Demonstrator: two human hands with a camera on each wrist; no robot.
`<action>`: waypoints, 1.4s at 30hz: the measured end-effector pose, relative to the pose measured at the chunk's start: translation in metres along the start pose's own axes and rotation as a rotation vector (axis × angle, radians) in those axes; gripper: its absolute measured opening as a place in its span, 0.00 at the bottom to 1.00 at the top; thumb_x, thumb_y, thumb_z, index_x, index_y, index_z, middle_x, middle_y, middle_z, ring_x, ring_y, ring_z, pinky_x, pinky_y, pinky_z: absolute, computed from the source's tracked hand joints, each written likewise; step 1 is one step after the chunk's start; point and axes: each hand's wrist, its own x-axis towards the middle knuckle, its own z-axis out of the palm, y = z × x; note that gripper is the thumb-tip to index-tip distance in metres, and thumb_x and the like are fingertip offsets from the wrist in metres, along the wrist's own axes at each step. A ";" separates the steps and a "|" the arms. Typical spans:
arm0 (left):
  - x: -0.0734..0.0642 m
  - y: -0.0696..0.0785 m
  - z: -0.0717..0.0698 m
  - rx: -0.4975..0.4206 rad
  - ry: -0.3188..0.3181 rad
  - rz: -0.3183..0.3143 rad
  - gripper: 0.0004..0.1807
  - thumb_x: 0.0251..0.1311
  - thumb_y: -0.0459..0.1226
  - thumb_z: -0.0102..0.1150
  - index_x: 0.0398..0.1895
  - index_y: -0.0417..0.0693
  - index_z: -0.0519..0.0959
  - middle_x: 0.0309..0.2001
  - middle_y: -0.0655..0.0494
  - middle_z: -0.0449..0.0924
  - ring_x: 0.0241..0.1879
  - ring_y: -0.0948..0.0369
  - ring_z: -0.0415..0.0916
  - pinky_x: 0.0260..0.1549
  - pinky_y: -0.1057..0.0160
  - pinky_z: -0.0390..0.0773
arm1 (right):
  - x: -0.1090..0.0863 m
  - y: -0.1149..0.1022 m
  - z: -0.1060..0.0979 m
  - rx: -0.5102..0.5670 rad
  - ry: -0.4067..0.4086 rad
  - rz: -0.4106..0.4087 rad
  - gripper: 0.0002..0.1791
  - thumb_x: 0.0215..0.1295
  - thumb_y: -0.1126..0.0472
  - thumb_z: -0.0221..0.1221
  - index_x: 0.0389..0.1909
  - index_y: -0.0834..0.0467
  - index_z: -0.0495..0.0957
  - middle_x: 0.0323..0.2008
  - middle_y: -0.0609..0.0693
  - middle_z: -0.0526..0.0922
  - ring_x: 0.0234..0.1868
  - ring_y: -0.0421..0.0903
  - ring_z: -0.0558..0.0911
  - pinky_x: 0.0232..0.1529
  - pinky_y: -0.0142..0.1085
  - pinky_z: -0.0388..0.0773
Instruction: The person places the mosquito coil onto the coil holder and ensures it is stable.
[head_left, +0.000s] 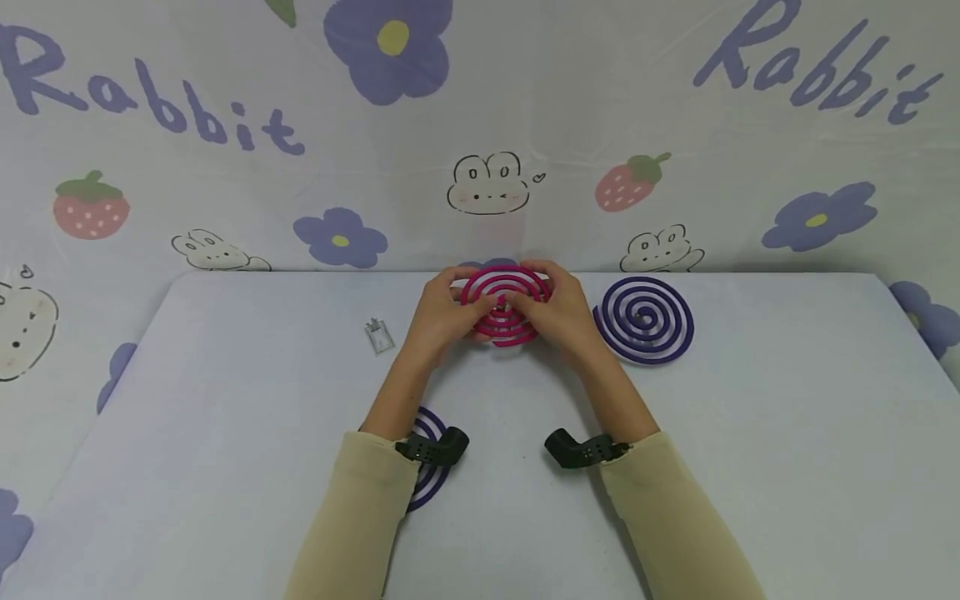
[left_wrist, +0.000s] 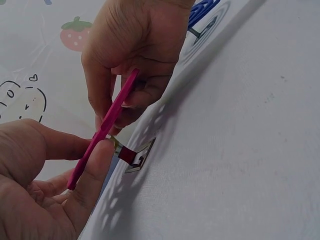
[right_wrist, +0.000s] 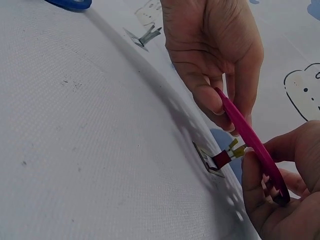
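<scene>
Both hands grip a pink mosquito coil (head_left: 514, 341), one at each side, near the far edge of the white table. My left hand (head_left: 442, 315) pinches its left part between thumb and fingers, and my right hand (head_left: 561, 310) does the same on the right. Both thumbs meet near the coil's centre. Below the coil, a small metal coil stand (left_wrist: 129, 155) sits on the table, its upright prong reaching toward the coil's middle. In the wrist views the coil is edge-on, tilted, with the prong's tip close to its underside.
To the right, a dark purple coil (head_left: 647, 360) rests raised on its own stand. An unused metal stand (head_left: 380, 336) lies left of my left hand. Another purple coil (head_left: 430, 500) is partly hidden under my left forearm. A printed cloth (head_left: 555, 225) hangs behind the table.
</scene>
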 end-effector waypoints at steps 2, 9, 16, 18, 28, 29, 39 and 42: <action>0.000 0.000 0.000 0.000 0.002 0.000 0.30 0.70 0.33 0.67 0.73 0.44 0.71 0.58 0.34 0.84 0.37 0.50 0.89 0.26 0.63 0.88 | 0.000 0.000 0.000 0.001 0.000 -0.002 0.31 0.70 0.62 0.67 0.73 0.58 0.72 0.61 0.63 0.83 0.60 0.56 0.83 0.64 0.51 0.84; 0.001 -0.001 0.000 -0.004 0.004 0.003 0.29 0.70 0.33 0.66 0.73 0.43 0.71 0.57 0.34 0.84 0.33 0.53 0.88 0.24 0.64 0.87 | 0.000 0.000 0.000 0.000 -0.004 -0.006 0.32 0.70 0.62 0.67 0.73 0.58 0.72 0.61 0.64 0.83 0.60 0.57 0.84 0.64 0.51 0.84; 0.002 0.000 0.001 -0.001 -0.005 -0.004 0.30 0.70 0.33 0.66 0.72 0.43 0.71 0.58 0.34 0.83 0.34 0.52 0.88 0.25 0.64 0.88 | 0.000 0.001 -0.001 0.014 -0.001 0.016 0.32 0.70 0.62 0.67 0.74 0.57 0.72 0.61 0.63 0.83 0.59 0.55 0.83 0.62 0.49 0.85; 0.001 0.000 0.001 0.009 -0.005 -0.011 0.30 0.69 0.33 0.67 0.73 0.43 0.71 0.58 0.34 0.83 0.36 0.51 0.89 0.25 0.64 0.88 | -0.001 0.002 -0.001 0.014 0.001 0.023 0.32 0.71 0.62 0.67 0.74 0.57 0.72 0.60 0.64 0.82 0.59 0.55 0.83 0.62 0.49 0.86; 0.001 -0.002 0.002 0.011 0.002 -0.015 0.30 0.69 0.34 0.67 0.73 0.43 0.71 0.58 0.34 0.83 0.33 0.52 0.89 0.24 0.65 0.87 | -0.001 0.002 0.000 0.010 0.001 0.029 0.31 0.70 0.62 0.67 0.73 0.57 0.72 0.58 0.64 0.83 0.57 0.56 0.84 0.61 0.49 0.86; 0.001 -0.002 0.002 0.010 0.002 -0.012 0.30 0.69 0.34 0.67 0.73 0.43 0.71 0.58 0.33 0.84 0.32 0.53 0.88 0.24 0.64 0.87 | -0.001 0.002 0.000 0.010 0.000 0.028 0.31 0.70 0.62 0.67 0.73 0.57 0.72 0.58 0.64 0.83 0.57 0.56 0.84 0.61 0.49 0.86; 0.001 -0.002 0.002 0.015 0.017 -0.009 0.30 0.70 0.35 0.67 0.73 0.43 0.71 0.57 0.34 0.84 0.31 0.53 0.88 0.23 0.66 0.86 | 0.000 0.000 -0.001 0.020 -0.014 0.032 0.32 0.71 0.62 0.67 0.74 0.58 0.71 0.62 0.64 0.82 0.60 0.56 0.83 0.65 0.51 0.84; 0.002 -0.001 0.002 0.006 0.018 -0.009 0.30 0.70 0.35 0.67 0.72 0.42 0.71 0.57 0.34 0.84 0.33 0.51 0.89 0.23 0.66 0.86 | 0.000 -0.001 0.000 0.023 -0.016 0.037 0.32 0.71 0.62 0.67 0.74 0.57 0.72 0.61 0.64 0.82 0.60 0.56 0.83 0.64 0.51 0.84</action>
